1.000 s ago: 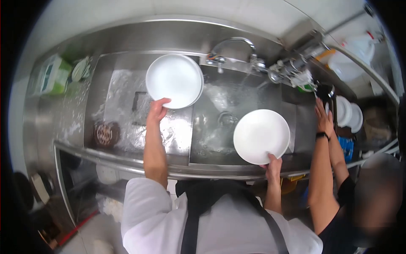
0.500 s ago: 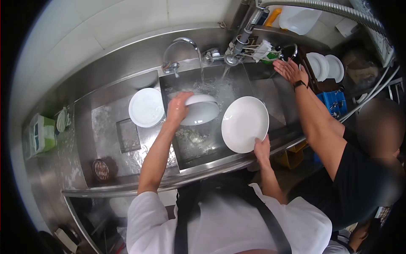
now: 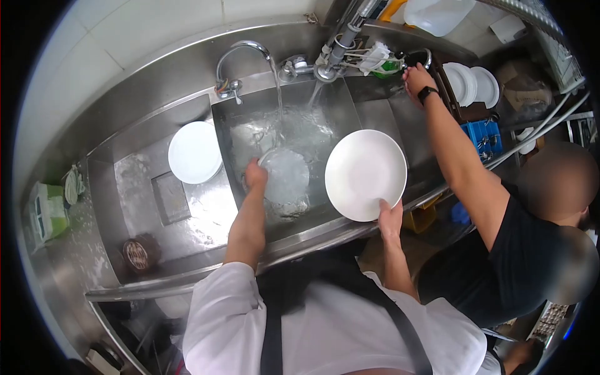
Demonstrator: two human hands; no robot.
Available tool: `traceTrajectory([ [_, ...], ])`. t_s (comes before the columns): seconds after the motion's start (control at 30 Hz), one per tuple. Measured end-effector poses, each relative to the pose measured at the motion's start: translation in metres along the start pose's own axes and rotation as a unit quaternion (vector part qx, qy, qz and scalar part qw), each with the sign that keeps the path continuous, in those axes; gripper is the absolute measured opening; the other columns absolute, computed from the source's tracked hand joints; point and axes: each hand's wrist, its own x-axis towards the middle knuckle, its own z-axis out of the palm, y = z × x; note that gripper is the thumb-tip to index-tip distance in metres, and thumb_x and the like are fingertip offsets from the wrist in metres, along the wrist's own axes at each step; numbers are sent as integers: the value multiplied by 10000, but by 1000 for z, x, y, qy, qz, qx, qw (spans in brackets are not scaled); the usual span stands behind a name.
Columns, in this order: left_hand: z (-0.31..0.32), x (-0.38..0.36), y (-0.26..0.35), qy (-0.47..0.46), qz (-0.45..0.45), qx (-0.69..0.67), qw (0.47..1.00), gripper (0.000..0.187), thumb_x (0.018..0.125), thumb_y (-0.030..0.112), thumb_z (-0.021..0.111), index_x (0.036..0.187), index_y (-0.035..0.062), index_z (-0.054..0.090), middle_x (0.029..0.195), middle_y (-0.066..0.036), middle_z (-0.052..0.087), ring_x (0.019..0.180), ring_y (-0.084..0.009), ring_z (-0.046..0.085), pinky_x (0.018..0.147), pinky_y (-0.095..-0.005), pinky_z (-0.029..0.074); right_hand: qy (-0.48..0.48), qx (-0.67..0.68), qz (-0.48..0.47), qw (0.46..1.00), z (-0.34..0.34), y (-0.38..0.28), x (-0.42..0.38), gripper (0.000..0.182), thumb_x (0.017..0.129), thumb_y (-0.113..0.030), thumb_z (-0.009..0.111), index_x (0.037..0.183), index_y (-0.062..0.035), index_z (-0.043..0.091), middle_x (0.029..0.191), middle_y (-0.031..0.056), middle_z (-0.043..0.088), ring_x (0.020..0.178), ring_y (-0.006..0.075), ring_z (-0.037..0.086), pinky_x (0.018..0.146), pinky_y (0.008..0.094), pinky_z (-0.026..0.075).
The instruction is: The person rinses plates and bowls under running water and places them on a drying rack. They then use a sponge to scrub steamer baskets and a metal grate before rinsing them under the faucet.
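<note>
My right hand (image 3: 390, 217) grips the lower rim of a large white plate (image 3: 365, 175), thumb on its face, above the right edge of the water-filled sink (image 3: 350, 106). In that sink, my left hand (image 3: 255, 175) is closed on the left edge of a white dish (image 3: 286, 176), which lies low in the water. Water runs from a curved faucet (image 3: 253, 45) behind the dish. A stack of white plates (image 3: 195, 152) rests on the left, between the water-filled sink and the drain recess.
A co-worker's arm (image 3: 459, 156) reaches in from the right, hands by the far faucet. White plates (image 3: 459, 84) and a blue basket (image 3: 484, 139) stand at the right. A brown round object (image 3: 141, 252) sits at the left basin's front corner. A metal rail (image 3: 150, 289) runs along the front.
My left hand has lowered the dish from above the water into it. The large plate is now nearer the camera. The co-worker's hands have come together by the far faucet.
</note>
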Motion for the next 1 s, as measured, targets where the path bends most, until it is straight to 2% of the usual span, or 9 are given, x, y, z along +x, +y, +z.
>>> traceTrajectory([
  [0.17, 70, -31, -75, 30, -129, -134, 982, 434, 743, 104, 613, 1173, 49, 620, 1155, -205, 654, 1064, -381, 632, 938, -442, 489, -7, 41, 21, 999, 5, 4, 7, 490, 867, -60, 525, 1338, 45, 442, 1251, 219, 581, 1160, 310, 568, 993, 368, 422],
  [0.27, 91, -45, -75, -61, -310, -200, 927, 414, 767, 115, 617, 1170, 23, 624, 1141, -200, 663, 1103, -362, 622, 948, -430, 485, -4, 54, 39, 998, 6, 0, 4, 478, 861, -50, 537, 1322, 52, 459, 1237, 215, 591, 1128, 301, 582, 968, 362, 438],
  [0.33, 75, -46, -63, -225, 6, 240, 944, 374, 785, 122, 632, 1147, 26, 643, 1125, -192, 670, 1097, -372, 622, 948, -417, 484, -16, 63, 44, 997, 9, -4, 4, 470, 860, -48, 541, 1311, 59, 465, 1232, 212, 594, 1127, 301, 583, 974, 363, 432],
  [0.37, 61, -50, -49, -169, -4, 189, 967, 364, 786, 101, 625, 1143, 32, 646, 1128, -185, 668, 1090, -374, 622, 941, -419, 484, -17, 66, 42, 997, 12, -6, 4, 470, 860, -48, 541, 1311, 59, 465, 1232, 212, 594, 1127, 301, 583, 974, 363, 432],
  [0.43, 15, -56, -10, 10, -125, -173, 977, 348, 789, 61, 611, 1134, 43, 652, 1134, -173, 665, 1075, -378, 622, 926, -424, 484, -5, 32, -40, 999, 16, -11, 4, 459, 860, -45, 539, 1299, 67, 472, 1222, 213, 599, 1125, 301, 584, 980, 362, 424],
  [0.5, -32, -55, 26, 60, -50, -237, 968, 342, 791, 20, 597, 1125, 55, 657, 1140, -160, 661, 1060, -382, 622, 911, -429, 484, -5, 38, -49, 998, 14, -25, 3, 457, 860, -44, 537, 1299, 67, 473, 1220, 215, 599, 1128, 303, 583, 984, 363, 421],
  [0.67, -104, -60, 79, 131, 216, -153, 955, 459, 713, -64, 588, 1137, 98, 657, 1153, -135, 648, 1067, -358, 608, 888, -436, 479, 12, 31, -113, 993, -4, -46, 0, 453, 878, -72, 523, 1307, 58, 464, 1207, 229, 603, 1127, 321, 586, 982, 373, 424],
  [0.73, -151, -70, 111, 194, 378, -91, 901, 529, 615, -92, 607, 1102, 108, 664, 1140, -112, 643, 1089, -330, 592, 899, -443, 473, 21, 34, -120, 992, -13, -53, -3, 454, 883, -84, 520, 1311, 53, 461, 1198, 235, 606, 1119, 331, 590, 979, 380, 427],
  [1.0, -253, -94, 135, 365, 465, -77, 803, 505, 593, -72, 679, 1080, 62, 667, 1109, -145, 640, 1028, -365, 606, 894, -446, 498, -6, 13, -130, 991, -26, -60, 2, 453, 891, -121, 517, 1313, 37, 463, 1198, 251, 608, 1128, 355, 592, 967, 404, 437],
])
